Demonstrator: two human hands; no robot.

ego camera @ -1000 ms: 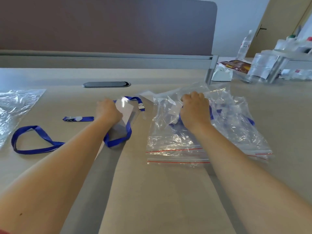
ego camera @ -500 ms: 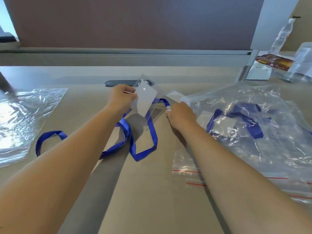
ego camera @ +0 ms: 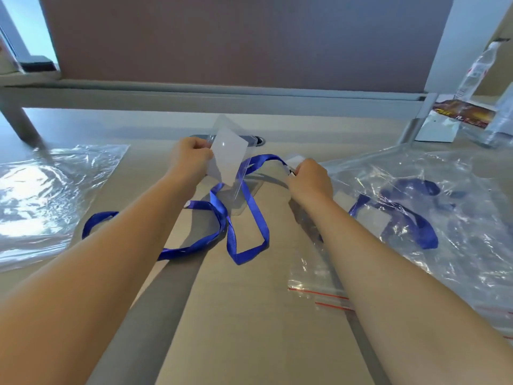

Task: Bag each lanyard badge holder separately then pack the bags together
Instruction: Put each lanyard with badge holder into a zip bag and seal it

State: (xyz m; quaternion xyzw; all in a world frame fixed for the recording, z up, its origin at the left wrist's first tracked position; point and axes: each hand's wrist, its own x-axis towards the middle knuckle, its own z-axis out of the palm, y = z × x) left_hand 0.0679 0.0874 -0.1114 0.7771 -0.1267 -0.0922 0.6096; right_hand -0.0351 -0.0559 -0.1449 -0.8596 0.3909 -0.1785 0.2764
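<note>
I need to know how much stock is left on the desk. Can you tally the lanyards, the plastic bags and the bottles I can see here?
Blue lanyards: 2, one loose, one inside a bag
Clear plastic bags: at least 3, one flat on the left, a zip bag with a red strip, and overlapping bags on the right
Bottles: 1
Total: 6

Left hand (ego camera: 191,159): grips a clear badge holder (ego camera: 229,157), lifted and tilted above the desk (ego camera: 249,315).
Right hand (ego camera: 311,179): pinches the clip end of the blue lanyard (ego camera: 244,218).
Lanyard: loops across the desk between both forearms.
Right side: clear zip bags (ego camera: 430,218) holding more blue lanyards.
Left side: flat plastic bag (ego camera: 50,195).
</note>
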